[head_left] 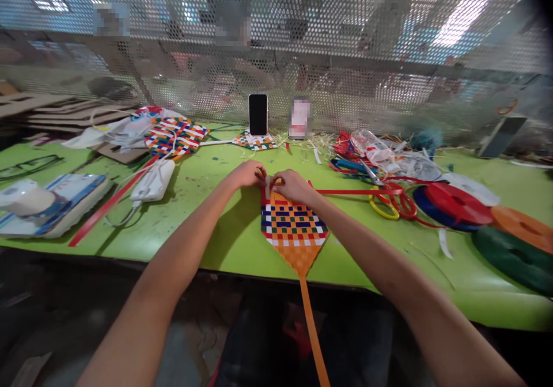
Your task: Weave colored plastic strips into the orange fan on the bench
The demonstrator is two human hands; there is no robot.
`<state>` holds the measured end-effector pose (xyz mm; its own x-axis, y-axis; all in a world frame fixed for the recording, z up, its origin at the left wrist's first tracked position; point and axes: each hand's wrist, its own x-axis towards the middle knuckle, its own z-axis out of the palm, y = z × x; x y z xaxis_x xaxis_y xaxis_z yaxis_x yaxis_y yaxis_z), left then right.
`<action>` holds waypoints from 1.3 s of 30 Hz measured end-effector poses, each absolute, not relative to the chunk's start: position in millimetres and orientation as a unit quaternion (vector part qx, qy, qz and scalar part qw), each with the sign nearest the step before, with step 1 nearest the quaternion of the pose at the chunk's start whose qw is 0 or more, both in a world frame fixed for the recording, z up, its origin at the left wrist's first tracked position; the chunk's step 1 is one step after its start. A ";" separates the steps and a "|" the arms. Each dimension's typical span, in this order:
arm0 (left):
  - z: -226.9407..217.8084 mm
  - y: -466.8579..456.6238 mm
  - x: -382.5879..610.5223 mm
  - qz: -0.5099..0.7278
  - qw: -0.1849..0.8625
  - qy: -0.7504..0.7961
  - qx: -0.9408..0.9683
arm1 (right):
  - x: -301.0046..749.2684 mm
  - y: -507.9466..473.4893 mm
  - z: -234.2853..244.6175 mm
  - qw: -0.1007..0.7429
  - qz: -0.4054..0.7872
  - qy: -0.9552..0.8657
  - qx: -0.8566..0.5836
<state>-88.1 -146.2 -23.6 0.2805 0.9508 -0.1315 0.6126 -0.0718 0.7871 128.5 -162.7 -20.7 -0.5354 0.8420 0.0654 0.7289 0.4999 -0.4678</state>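
A woven fan-like piece (294,223) of orange, blue, white, green and red flat strips lies on the green table (228,249). Its long orange handle strip (311,329) hangs over the front edge toward me. At its upper left corner my left hand (253,174) is closed, fingertips pinched by a short pale strip (267,188). Just right of that strip, my right hand (294,186) pinches at the weave's top edge, its fingertips partly hidden. A red strip (349,192) runs from the top of the weave out to the right, past my right wrist.
Red and yellow-handled scissors (404,204) and strip rolls, including a red roll (460,203) and green roll (510,254), lie right. A black-screened phone (258,114) stands behind. Another woven piece (177,136), a white power strip (153,181) and glasses (32,165) lie left.
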 end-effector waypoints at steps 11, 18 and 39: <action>-26.5 -147.7 -85.7 0.228 0.443 0.561 0.661 | 135.4 -180.6 -27.8 0.170 0.176 -0.848 -0.470; -8.4 -164.8 -65.9 0.136 0.243 0.603 0.747 | 137.8 -190.3 -31.1 0.167 0.167 -0.860 -0.452; -15.6 -168.1 -63.5 0.099 0.151 0.659 0.730 | 137.1 -185.6 -37.5 0.216 0.200 -0.816 -0.497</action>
